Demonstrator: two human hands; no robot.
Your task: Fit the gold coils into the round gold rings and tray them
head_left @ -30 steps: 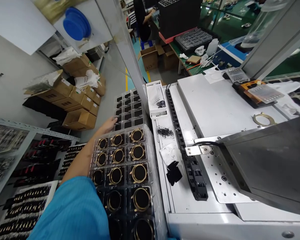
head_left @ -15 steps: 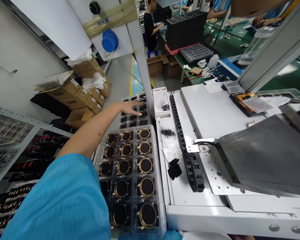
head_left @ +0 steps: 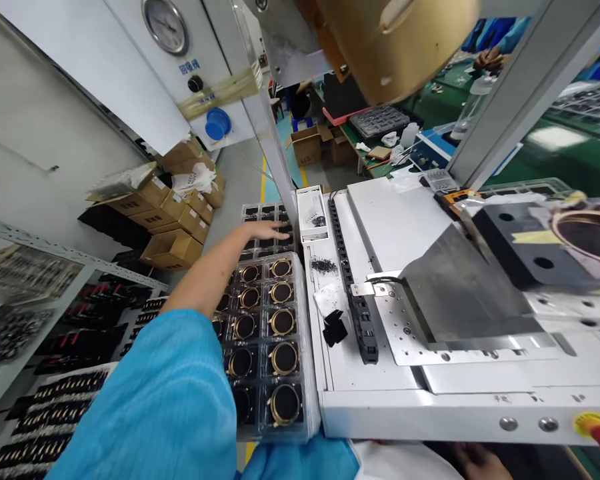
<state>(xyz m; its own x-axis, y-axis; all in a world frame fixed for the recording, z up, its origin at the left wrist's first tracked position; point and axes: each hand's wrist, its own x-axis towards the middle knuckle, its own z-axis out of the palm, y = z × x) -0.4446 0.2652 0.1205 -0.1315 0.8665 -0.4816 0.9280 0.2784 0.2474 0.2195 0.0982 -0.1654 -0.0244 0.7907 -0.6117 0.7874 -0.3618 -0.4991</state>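
Observation:
My left hand [head_left: 267, 231] reaches forward over the far tray [head_left: 253, 212], which has dark square compartments. Its fingers are stretched out, and I see nothing held in them; whether the fingertips touch the tray is unclear. Nearer to me, below my forearm, is a stack of clear plastic trays [head_left: 307, 373] holding gold-rimmed round watch cases [head_left: 285, 405] with black faces. My sleeve covers part of its left side. At the bottom edge my right hand [head_left: 483, 465] shows only partly, in shadow below the machine's front edge, its fingers mostly hidden.
A white machine bed [head_left: 350, 393] stands to the right, with a black cable chain [head_left: 363, 327], a grey metal plate [head_left: 465, 293], a white box [head_left: 311, 210] and small black parts [head_left: 323, 266]. A gold cylinder [head_left: 405, 40] hangs overhead. Cartons [head_left: 173, 250] stand at left.
My view has shifted, bringing in the pressure gauge, the gold cylinder and a red button. My left hand stays over the far tray, its fingers now closer together. More of my right hand shows.

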